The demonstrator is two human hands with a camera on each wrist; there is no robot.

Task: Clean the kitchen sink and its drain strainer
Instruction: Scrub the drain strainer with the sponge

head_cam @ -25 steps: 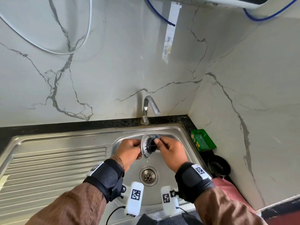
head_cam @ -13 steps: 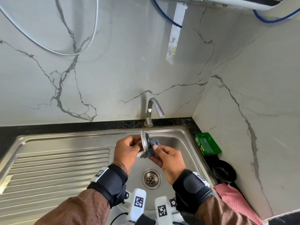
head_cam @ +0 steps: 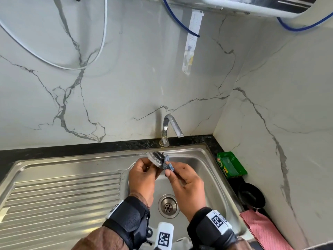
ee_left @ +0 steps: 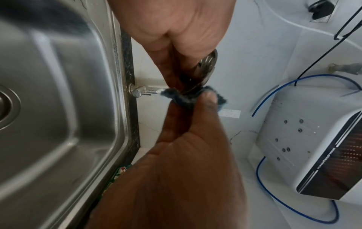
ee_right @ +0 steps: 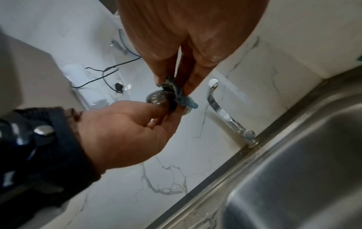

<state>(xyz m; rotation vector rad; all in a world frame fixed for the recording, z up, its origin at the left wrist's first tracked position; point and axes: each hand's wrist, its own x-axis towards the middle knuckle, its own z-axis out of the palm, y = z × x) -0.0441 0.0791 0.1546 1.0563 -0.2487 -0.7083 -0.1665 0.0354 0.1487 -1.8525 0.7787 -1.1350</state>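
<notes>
**Strainer held over the basin, scrubber pinched against it**

Nearest the camera, the steel sink [head_cam: 207, 165] has its open drain [head_cam: 168, 206] below the wrists and a ribbed draining board [head_cam: 59, 201] to the left. Above the basin the left hand [head_cam: 142, 175] grips the drain strainer [head_cam: 155, 158] by its rim, tilted on edge, while the right hand [head_cam: 187, 186] pinches a blue-grey scrubber [head_cam: 167, 165] against the strainer's face. Behind them stands the tap [head_cam: 170, 128] on a black worktop [head_cam: 72, 149], with veined marble wall beyond and a white appliance [head_cam: 252, 6] overhead. A green box [head_cam: 231, 165], a black pan [head_cam: 251, 196] and a pink cloth [head_cam: 264, 230] sit at the right.

Against the picture a second ago, the strainer has tipped from facing right to leaning back, and both hands are higher.

The left wrist view alone shows the appliance's underside [ee_left: 313, 147]; the right wrist view shows the strainer's slotted holes [ee_right: 156, 96].
</notes>
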